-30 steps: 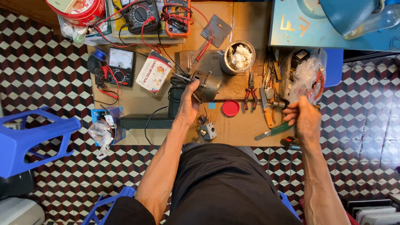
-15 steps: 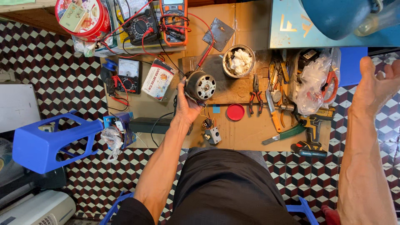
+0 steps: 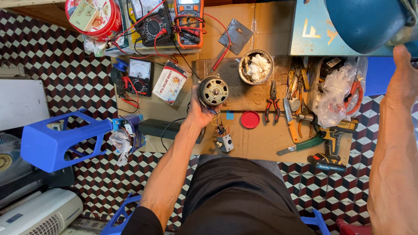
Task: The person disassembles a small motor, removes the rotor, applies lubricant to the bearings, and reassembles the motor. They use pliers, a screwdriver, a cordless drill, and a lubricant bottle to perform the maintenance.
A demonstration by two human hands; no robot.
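The round grey metal fan motor (image 3: 213, 91), with its ribbed end plate and centre shaft facing up, sits in your left hand (image 3: 199, 111), raised just above the bare wooden board (image 3: 244, 93) at the middle of the low cardboard-covered bench.

In the head view, your left fingers wrap the motor's body from below and behind, a closed grip on the casing. Keep the palm under the weight and the fingers off the shaft end. Thin coloured leads hang from the motor down toward the small grey switch block (image 3: 225, 143) near your lap, so I judge any turn of the wrist should be slow enough not to tug them. A red probe wire (image 3: 221, 58) runs from the orange multimeter (image 3: 189, 19) close past the motor; steer clear of it.

Your right hand (image 3: 402, 72) is lifted at the right edge, beside the dark blue rounded shell (image 3: 363, 24). It looks spread and empty, though its fingertips are cut off, so I can't tell for sure. The red-handled pliers (image 3: 273, 102), round red lid (image 3: 250, 119) and metal tin of white scraps (image 3: 256, 66) lie near the motor.
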